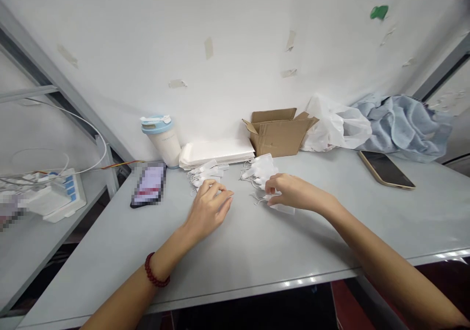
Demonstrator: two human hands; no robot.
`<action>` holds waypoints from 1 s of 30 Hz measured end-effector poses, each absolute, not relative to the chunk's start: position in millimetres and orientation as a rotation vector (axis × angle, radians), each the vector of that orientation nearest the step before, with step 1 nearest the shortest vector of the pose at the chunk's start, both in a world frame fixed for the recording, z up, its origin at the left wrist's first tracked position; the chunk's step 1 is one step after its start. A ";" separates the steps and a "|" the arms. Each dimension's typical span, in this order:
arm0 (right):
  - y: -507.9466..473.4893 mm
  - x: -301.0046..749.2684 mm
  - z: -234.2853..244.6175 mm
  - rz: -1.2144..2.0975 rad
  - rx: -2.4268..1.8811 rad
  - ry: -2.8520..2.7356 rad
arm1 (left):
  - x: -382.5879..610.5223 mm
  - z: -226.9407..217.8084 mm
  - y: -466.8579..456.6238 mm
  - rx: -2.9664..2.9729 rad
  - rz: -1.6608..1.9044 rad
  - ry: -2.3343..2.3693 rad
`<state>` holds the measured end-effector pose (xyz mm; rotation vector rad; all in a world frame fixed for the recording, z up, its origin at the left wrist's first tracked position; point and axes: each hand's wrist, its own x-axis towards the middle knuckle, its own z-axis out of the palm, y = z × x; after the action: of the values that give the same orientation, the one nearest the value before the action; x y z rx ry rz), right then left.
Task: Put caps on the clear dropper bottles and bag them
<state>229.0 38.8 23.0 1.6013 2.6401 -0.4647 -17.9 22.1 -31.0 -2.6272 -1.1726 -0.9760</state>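
My right hand (292, 190) is curled over a small white translucent pouch with thin strings (284, 208). Its thumb and index finger are closed about the pouch's stringed end, which the fingers partly hide. Just behind it lies a pile of similar pouches (265, 164). My left hand (211, 203) hovers over the table, fingers bent and the thumb and index tips close together; whether anything is between them cannot be made out. Beyond its knuckles is a second group of stringed pouches (209, 170).
Along the wall stand a blue-lidded cup (163, 141), a stack of white padded envelopes (220, 151), an open cardboard box (281, 136), a white plastic bag (332, 124) and a light-blue cloth (404, 122). Phones lie at left (150, 183) and right (387, 169); a power strip (66, 193) is further left.
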 end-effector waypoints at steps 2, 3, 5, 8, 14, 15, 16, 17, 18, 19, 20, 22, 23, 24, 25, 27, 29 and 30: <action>35.4 228.2 25.5 -0.380 1.618 2.587 | -16.4 -31.7 20.9 -2.658 -0.959 -1.166; 33.3 227.1 26.4 -0.311 1.617 2.550 | -16.4 -31.9 20.8 -2.663 -0.959 -1.165; 28.9 223.7 26.6 -0.205 1.565 2.500 | -17.3 -32.3 21.3 -2.662 -0.968 -1.170; 22.6 216.0 23.0 -0.158 1.462 2.511 | -18.6 -32.7 22.5 -2.658 -0.989 -1.188; 12.3 197.0 10.3 -0.057 1.300 2.714 | -15.6 -30.1 19.4 -2.776 -0.966 -1.150; 11.6 194.4 8.4 -0.070 1.276 2.769 | -14.9 -29.0 18.1 -2.807 -0.964 -1.144; 11.4 192.3 6.6 -0.083 1.261 2.827 | -14.4 -27.7 16.9 -2.839 -0.963 -1.142; 11.7 190.8 4.8 -0.092 1.252 2.884 | -14.0 -26.5 15.7 -2.869 -0.960 -1.145; 12.4 189.7 3.0 -0.091 1.252 2.937 | -13.9 -25.3 14.8 -2.902 -0.947 -1.147; 13.4 189.2 1.2 -0.082 1.255 2.986 | -13.9 -24.4 14.1 -2.937 -0.924 -1.142; 14.4 189.0 -0.4 -0.068 1.257 3.031 | -14.1 -23.8 13.7 -2.975 -0.891 -1.129; 16.2 189.2 -3.1 -0.057 1.267 3.094 | -14.8 -23.9 13.9 -3.038 -0.828 -1.088; 16.7 189.3 -3.9 -0.062 1.275 3.108 | -15.2 -24.4 14.3 -3.058 -0.809 -1.075; 17.0 189.4 -4.4 -0.069 1.289 3.107 | -15.7 -25.2 15.0 -3.065 -0.809 -1.072; 17.0 189.3 -4.6 -0.079 1.306 3.096 | -16.0 -25.9 15.7 -3.061 -0.823 -1.087; 16.5 189.0 -4.5 -0.092 1.348 3.058 | -16.7 -26.6 17.2 -3.037 -0.882 -1.144; 16.2 188.7 -4.4 -0.097 1.387 3.026 | -17.4 -25.6 18.4 -3.007 -0.962 -1.205; 16.2 188.6 -4.5 -0.101 1.405 3.018 | -17.8 -24.7 18.8 -2.993 -0.996 -1.235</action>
<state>188.6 16.2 -4.5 1.4047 3.0177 -0.1010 -17.8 18.8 -24.7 -2.9930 -1.2349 -0.9964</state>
